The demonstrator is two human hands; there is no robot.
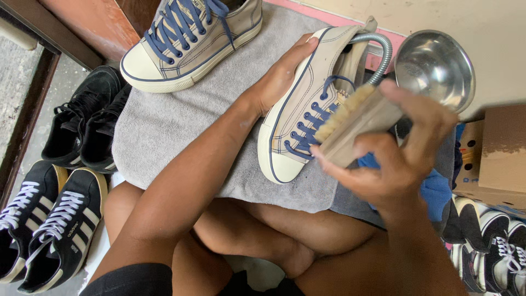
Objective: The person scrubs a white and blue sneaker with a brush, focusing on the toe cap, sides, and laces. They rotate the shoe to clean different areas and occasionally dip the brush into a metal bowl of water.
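My left hand grips the side of a beige canvas sneaker with blue laces, tilted on a grey towel. My right hand holds a wooden brush with pale bristles, bristles turned toward the sneaker's laces. The matching second sneaker lies on the towel at the upper left, untouched.
A metal bowl with a flexible metal hose sits at the upper right. A blue cloth lies under my right hand. Black sneakers and black shoes with white stripes stand at the left, more shoes and a cardboard box at the right.
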